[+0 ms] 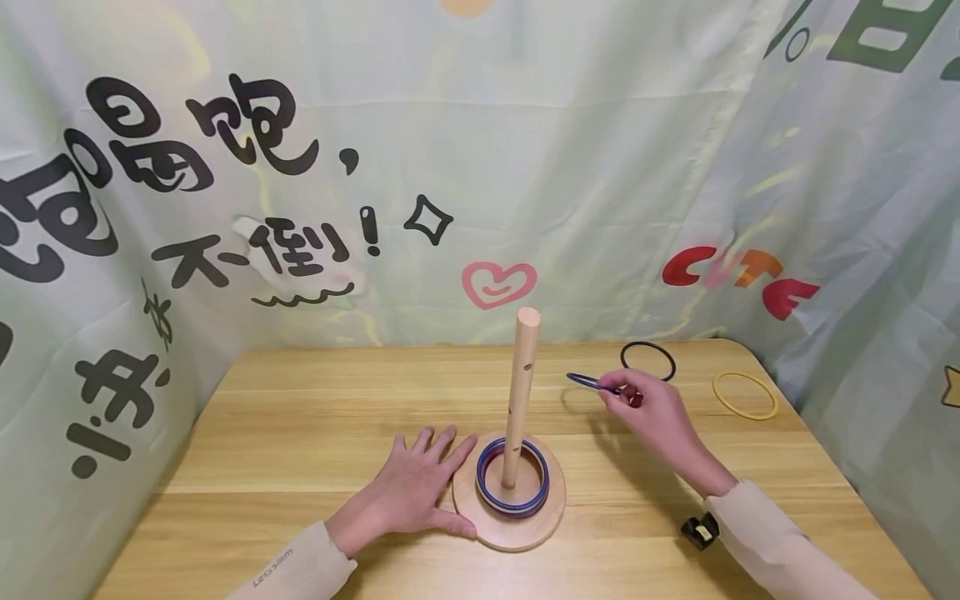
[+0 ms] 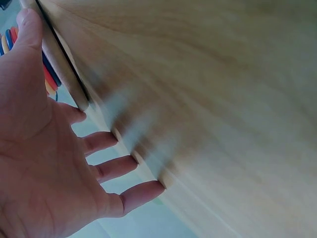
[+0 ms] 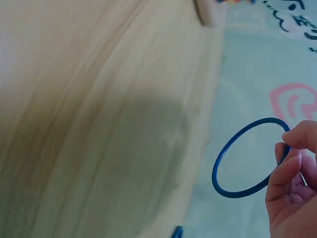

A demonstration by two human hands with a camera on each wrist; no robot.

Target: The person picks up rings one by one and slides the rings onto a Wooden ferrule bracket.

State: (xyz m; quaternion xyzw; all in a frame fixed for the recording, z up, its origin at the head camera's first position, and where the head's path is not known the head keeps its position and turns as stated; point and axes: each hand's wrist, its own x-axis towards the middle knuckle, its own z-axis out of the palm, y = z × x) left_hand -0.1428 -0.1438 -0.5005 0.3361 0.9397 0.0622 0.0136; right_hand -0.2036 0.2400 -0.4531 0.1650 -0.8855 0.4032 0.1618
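Observation:
A wooden post stands upright on a round wooden base. Stacked rings lie around the post's foot, with a blue ring on top; red and yellow-orange edges show below in the left wrist view. My left hand rests at the base's left side, fingers spread, the thumb against the base and fingertips on the table. To the right of the post, my right hand pinches another blue ring between thumb and fingers, held above the table and apart from the post.
On the wooden table, a dark ring lies behind my right hand and a yellow ring farther right. A printed curtain hangs behind the table and along its sides. A small black device sits at my right wrist.

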